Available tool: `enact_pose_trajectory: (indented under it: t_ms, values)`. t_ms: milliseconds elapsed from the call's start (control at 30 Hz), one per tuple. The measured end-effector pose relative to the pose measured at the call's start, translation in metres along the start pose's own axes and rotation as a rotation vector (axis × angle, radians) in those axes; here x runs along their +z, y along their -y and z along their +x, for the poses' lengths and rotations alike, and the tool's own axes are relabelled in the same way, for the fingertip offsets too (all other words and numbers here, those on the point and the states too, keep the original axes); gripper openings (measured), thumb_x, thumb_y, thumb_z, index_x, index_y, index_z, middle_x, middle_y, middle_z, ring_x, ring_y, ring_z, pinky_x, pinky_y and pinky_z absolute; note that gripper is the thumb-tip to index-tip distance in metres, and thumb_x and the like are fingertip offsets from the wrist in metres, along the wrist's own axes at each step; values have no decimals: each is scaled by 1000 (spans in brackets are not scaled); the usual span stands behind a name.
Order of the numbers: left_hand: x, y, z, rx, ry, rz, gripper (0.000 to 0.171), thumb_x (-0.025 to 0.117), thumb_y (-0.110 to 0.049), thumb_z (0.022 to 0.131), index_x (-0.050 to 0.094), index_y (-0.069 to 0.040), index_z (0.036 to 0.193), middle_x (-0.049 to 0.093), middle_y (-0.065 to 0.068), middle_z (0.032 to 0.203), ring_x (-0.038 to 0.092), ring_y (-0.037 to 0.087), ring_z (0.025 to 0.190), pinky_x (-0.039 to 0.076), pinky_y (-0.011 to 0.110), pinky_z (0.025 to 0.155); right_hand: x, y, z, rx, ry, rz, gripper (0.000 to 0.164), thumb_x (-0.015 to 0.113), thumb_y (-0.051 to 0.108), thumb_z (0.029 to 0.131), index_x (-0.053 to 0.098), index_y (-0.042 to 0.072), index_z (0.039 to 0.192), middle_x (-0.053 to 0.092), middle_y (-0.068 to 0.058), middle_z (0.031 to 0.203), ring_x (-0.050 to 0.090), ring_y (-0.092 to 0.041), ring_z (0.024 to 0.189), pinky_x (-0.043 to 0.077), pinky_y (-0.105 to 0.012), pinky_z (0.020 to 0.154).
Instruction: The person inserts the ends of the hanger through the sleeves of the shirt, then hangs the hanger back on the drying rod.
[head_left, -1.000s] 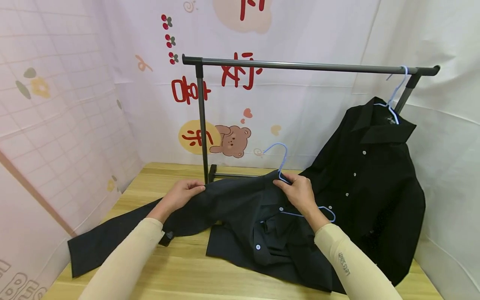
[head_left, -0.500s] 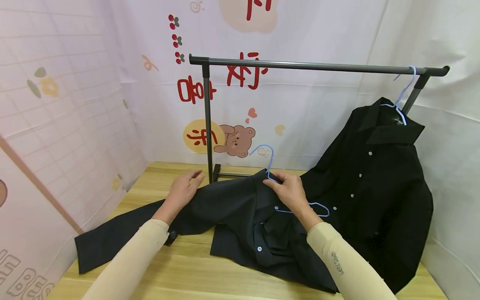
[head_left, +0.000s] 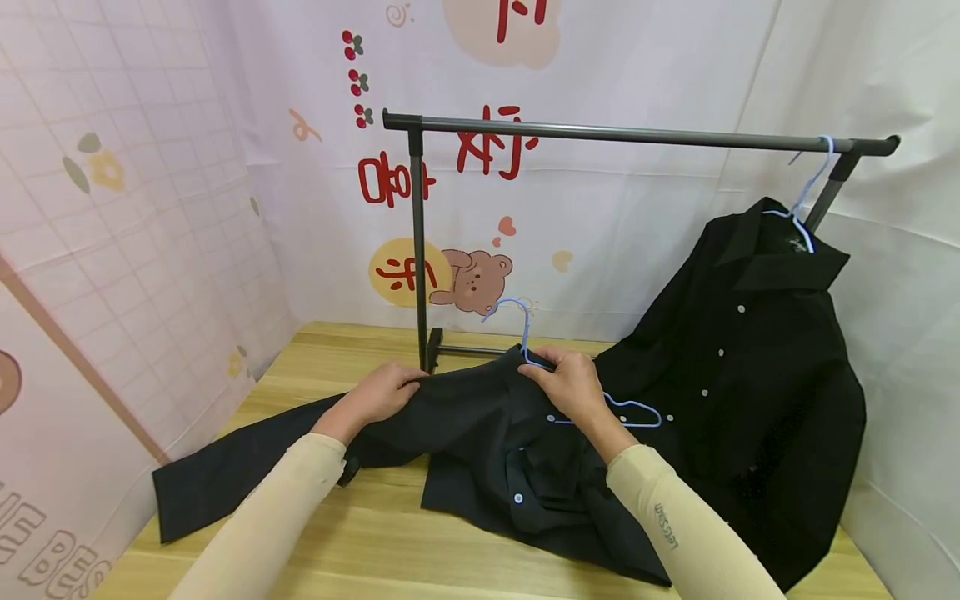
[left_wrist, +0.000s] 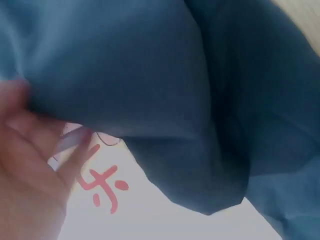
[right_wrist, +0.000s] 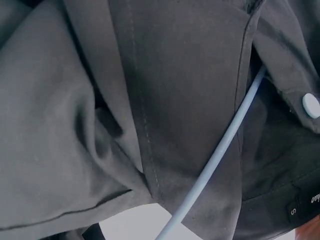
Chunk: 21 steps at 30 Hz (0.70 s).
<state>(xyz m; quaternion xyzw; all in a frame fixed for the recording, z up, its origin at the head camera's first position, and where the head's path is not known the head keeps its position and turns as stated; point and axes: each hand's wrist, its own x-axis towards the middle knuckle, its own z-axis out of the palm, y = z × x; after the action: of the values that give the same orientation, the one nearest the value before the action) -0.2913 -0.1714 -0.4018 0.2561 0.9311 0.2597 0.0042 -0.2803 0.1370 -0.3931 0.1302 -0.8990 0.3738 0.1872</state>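
A black button-up shirt (head_left: 468,408) lies partly lifted over the table, one sleeve stretched out to the left. My left hand (head_left: 381,394) pinches the sleeve's upper edge; in the left wrist view, fingers show behind the dark cloth. At the collar, my right hand (head_left: 570,383) grips the shirt around the base of a light blue hanger's hook. The hanger (head_left: 522,321) has its hook pointing up and left. One end of it sticks out over the shirt front, right of a white button. In the right wrist view, the hanger's bar (right_wrist: 215,160) crosses the cloth near the collar label.
Behind the hands stands a dark metal clothes rack (head_left: 637,133). A second black shirt (head_left: 757,375) hangs from its right end on a blue hanger (head_left: 806,196), its lower part reaching the wooden table (head_left: 405,542). Printed cloth walls enclose the table.
My right hand has moved left with the collar and hanger, and the hook has dropped slightly. My left hand lifted off the sleeve, then took hold of its edge again.
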Motion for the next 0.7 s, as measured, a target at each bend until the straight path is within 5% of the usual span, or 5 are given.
enact_pose_trajectory:
  t_ms: [67,167,367,467,700]
  values:
    - [3,-7,2,-28,-29,20,38,46,-5,101,56,1,137,63,18,128,61,34,115,48,48,95,3,1,0,-16,-10,-18,18,79,29,87,77,13,96,73,2,85,62,-14,72,48,-32,64]
    - [14,-26,11,-4,-121,-35,43,50,-17,103,51,-1,143,59,18,135,57,34,121,46,49,98,8,2,-1,-38,-18,-37,19,79,28,87,77,13,97,73,1,87,63,-14,73,49,-33,65]
    - [38,-66,29,64,-215,-218,35,62,-31,100,66,-10,127,69,6,117,64,23,109,50,41,94,14,10,-3,-96,4,-50,22,79,28,87,77,12,103,74,-1,94,68,-18,81,52,-36,68]
    - [47,-71,33,60,-239,-266,21,62,-26,100,73,-11,111,72,3,102,67,19,93,53,37,82,13,11,-3,-93,5,-32,24,79,28,87,77,12,105,75,-2,97,69,-20,85,54,-37,71]
    - [51,-68,32,127,-305,-297,22,62,-21,100,72,-10,116,73,4,105,68,18,92,54,37,80,18,11,-3,-96,-48,-61,29,79,28,87,76,11,110,75,-5,100,70,-22,87,55,-39,73]
